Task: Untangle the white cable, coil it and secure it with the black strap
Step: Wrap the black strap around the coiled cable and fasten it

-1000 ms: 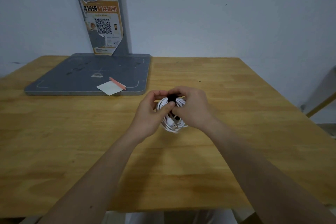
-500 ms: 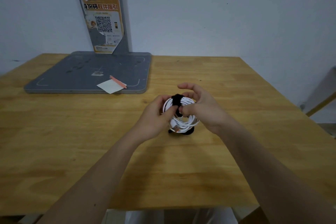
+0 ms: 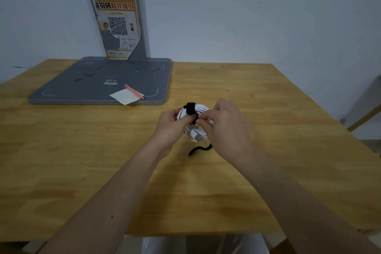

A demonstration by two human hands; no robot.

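Your two hands hold a coiled white cable above the middle of a wooden tabletop (image 3: 268, 171).

Your left hand (image 3: 169, 128) curls around the left side of the white cable coil (image 3: 193, 123), thumb on the black strap (image 3: 190, 108) wrapped over its top. Your right hand (image 3: 224, 128) pinches the strap at the coil's centre; the strap's loose tail hangs below. A USB plug (image 3: 198, 137) shows at the coil's lower edge. In the upper left of the frame sits a grey stand base (image 3: 92, 84) carrying a white paper slip (image 3: 124, 96).
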